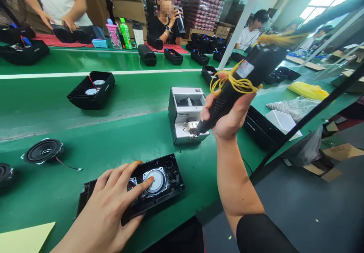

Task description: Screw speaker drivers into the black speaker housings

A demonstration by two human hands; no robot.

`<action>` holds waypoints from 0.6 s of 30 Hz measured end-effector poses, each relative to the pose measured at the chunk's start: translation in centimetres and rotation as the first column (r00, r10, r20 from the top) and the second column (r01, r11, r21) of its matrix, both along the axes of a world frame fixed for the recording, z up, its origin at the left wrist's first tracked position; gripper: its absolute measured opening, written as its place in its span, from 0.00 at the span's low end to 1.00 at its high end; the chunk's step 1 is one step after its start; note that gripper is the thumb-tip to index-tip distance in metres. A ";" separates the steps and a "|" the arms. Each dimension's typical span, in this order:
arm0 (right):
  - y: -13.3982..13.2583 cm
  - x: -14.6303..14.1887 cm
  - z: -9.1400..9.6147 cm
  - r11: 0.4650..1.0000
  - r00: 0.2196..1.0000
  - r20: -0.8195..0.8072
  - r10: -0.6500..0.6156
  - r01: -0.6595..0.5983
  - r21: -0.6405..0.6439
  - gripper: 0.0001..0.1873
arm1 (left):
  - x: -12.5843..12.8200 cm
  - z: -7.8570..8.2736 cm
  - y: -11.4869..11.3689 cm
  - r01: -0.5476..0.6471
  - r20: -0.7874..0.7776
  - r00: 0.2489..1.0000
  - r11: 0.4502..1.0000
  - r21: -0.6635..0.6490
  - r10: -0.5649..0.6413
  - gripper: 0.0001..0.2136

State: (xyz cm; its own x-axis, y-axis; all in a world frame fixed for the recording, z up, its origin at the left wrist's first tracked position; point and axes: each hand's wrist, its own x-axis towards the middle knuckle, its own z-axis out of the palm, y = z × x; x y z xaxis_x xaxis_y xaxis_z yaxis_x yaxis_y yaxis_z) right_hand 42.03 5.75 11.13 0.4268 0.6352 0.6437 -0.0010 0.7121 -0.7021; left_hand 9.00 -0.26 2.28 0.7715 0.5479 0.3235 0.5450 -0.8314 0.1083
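Observation:
My left hand point(113, 196) lies across a black speaker housing point(176, 186) on the green bench, its fingers over the top and its thumb at the near side. One fingertip touches the round silver back of a speaker driver point(158, 184) set in the housing; a second driver is partly hidden under the fingers. Wrapped round a black electric screwdriver point(227, 97), my right hand point(231, 118) holds it tilted, bit end downward. A yellow cord point(241, 85) is wound about the tool. Its tip is at the front of a grey screw feeder point(186, 112); whether it touches a screw I cannot tell.
Two loose speaker drivers, one with a wire point(44, 150), lie at left near yellow paper point(31, 236). An open housing point(93, 90) sits farther back. At right are a black housing point(261, 128), a white tray point(281, 122) and a bag of small parts point(295, 105). Co-workers sit or stand across the bench.

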 end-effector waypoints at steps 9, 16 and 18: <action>-4.3 -1.9 3.5 0.983 0.982 -0.043 0.182 -0.183 -0.004 0.27 | 0.0 1.5 0.9 -0.051 -0.026 0.999 0.969 -0.240 0.046 0.27; -5.1 -5.6 5.5 0.849 0.894 0.024 0.447 -0.416 -0.326 0.37 | 2.2 2.0 2.1 -0.069 -0.092 0.995 0.967 -0.247 0.048 0.20; -4.8 -6.5 4.4 0.826 0.868 -0.010 0.497 -0.476 -0.303 0.37 | 2.5 1.9 2.3 -0.070 -0.101 0.994 0.970 -0.233 0.047 0.20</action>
State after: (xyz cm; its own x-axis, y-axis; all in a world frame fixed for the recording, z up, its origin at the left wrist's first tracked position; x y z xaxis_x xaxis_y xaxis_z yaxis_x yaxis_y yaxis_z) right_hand 35.52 0.97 15.49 -0.0234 0.9089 0.4164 -0.2395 0.3993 -0.8850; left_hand 11.53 2.00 4.15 0.7564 0.6453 0.1069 0.6094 -0.7546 0.2435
